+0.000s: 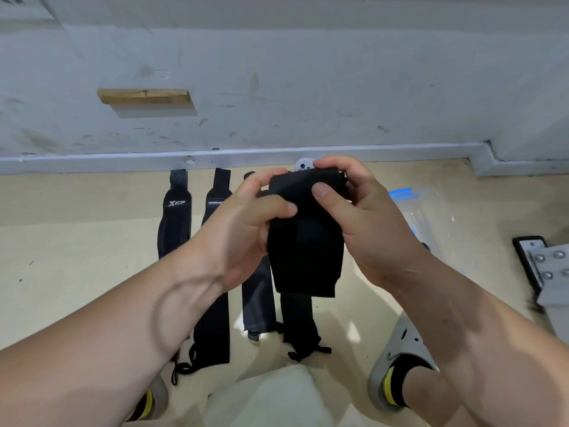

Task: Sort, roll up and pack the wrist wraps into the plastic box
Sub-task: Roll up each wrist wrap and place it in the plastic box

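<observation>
A black wrist wrap (304,245) hangs in the air in front of me, its top end folded over. My left hand (246,223) grips its upper left edge and my right hand (357,211) pinches the folded top, thumb on the front. On the beige floor below lie several more wraps side by side: one with a white logo (174,217), a second black one (212,331), a grey one (257,306) and another black one (300,325). The clear plastic box (431,217) with a blue-trimmed lid lies on the floor to the right, partly behind my right hand.
A grey wall with a skirting rail (123,158) runs across the back; a wooden block (144,96) sticks out of it. A metal bracket with bolts (548,266) lies at far right. My shoes (400,359) stand near the wraps. A white object (303,164) peeks above my fingers.
</observation>
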